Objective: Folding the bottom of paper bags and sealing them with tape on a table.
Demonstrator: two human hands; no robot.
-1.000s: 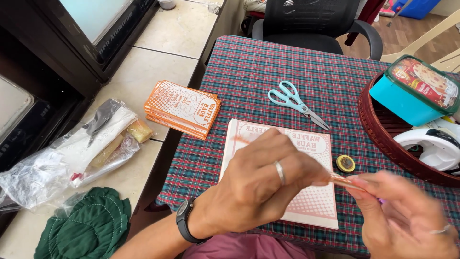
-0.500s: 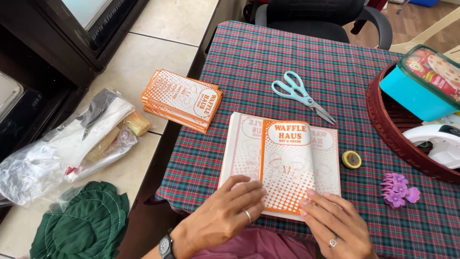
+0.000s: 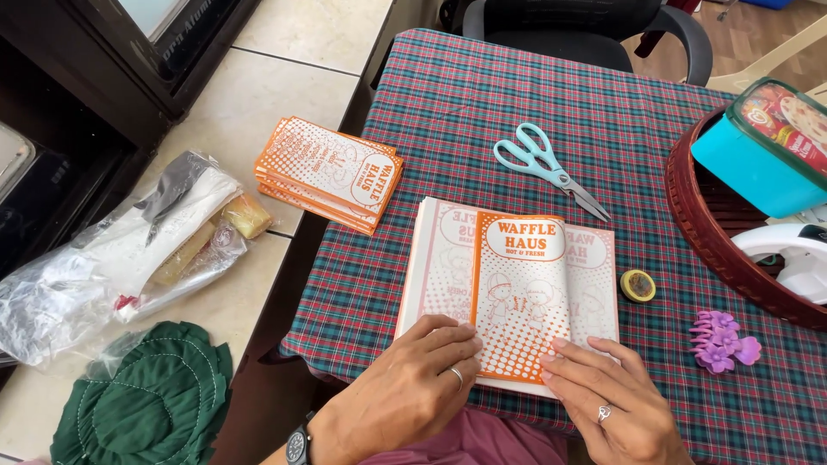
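The left hand (image 3: 405, 392) wears a plain silver band on one finger and a dark round-faced wristwatch (image 3: 297, 445) at the wrist. The right hand (image 3: 607, 405) wears a silver ring with a small raised setting. Both forearms are bare of sleeves.

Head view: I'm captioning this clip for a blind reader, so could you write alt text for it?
Two bare hands, left hand and right hand, press flat on an orange-and-white printed paper bag on a plaid tablecloth. Nearby lie light-blue scissors, a stack of matching bags, a small tape roll and a purple hair clip.
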